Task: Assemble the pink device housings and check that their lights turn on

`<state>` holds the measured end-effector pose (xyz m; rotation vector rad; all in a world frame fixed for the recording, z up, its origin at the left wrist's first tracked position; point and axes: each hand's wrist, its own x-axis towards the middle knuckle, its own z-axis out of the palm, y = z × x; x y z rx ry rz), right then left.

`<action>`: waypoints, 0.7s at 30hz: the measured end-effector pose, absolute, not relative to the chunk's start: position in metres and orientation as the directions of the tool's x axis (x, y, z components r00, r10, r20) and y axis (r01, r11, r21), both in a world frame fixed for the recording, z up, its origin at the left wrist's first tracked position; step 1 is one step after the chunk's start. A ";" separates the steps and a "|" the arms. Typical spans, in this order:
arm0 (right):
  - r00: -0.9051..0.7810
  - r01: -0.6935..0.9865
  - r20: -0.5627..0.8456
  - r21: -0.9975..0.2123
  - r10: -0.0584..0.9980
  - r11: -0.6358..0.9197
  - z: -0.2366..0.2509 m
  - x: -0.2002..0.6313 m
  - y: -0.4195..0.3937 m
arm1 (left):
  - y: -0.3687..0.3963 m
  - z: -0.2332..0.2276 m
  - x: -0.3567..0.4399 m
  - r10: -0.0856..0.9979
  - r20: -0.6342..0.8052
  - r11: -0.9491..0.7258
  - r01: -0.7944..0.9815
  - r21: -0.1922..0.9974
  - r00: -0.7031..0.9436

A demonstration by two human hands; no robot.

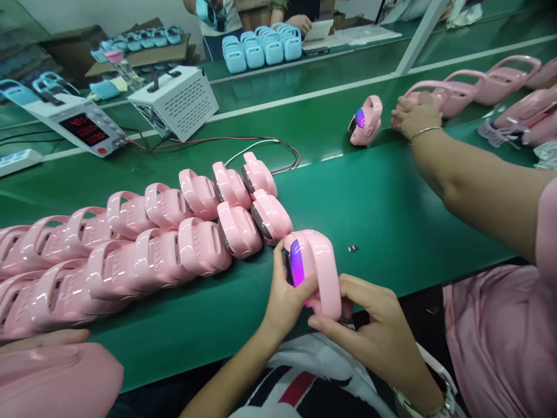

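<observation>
2 hands, left hand (285, 296) and right hand (369, 325), clasp lit pink device (315, 270) beside pink row (143, 244).

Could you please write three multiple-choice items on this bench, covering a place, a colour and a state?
1. Where do the rows of pink devices lie?
A. left of the hands
B. in a box
C. on the white unit

2. What colour are the devices grouped at the far edge?
A. yellow
B. light blue
C. black

3. What state is the held pink device in?
A. its panel glows purple
B. dark
C. broken in half

Answers: 1 A, they lie on the green belt to the left. 2 B, all light blue. 3 A, the left hand and right hand grip it, panel lit.
</observation>
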<state>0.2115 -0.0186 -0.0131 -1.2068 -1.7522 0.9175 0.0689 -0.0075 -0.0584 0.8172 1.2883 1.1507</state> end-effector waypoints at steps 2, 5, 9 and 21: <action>-0.215 0.447 0.141 -0.865 0.967 0.225 -0.013 0.213 -0.022 | -0.006 -0.055 0.077 0.950 -0.307 0.288 -0.209 0.935 -0.064; -0.198 0.439 0.001 -0.894 0.980 0.089 -0.010 0.221 -0.021 | 0.001 -0.052 0.087 0.952 -0.306 0.298 -0.255 0.920 0.009; -0.134 0.286 -0.117 -0.955 0.984 -0.075 0.007 0.237 0.014 | 0.016 -0.052 0.084 0.915 -0.348 0.390 -0.225 0.893 0.203; 0.020 0.541 0.336 -0.796 0.942 0.272 0.054 0.252 0.252 | 0.024 -0.141 0.070 0.946 -0.228 0.194 0.161 0.968 0.228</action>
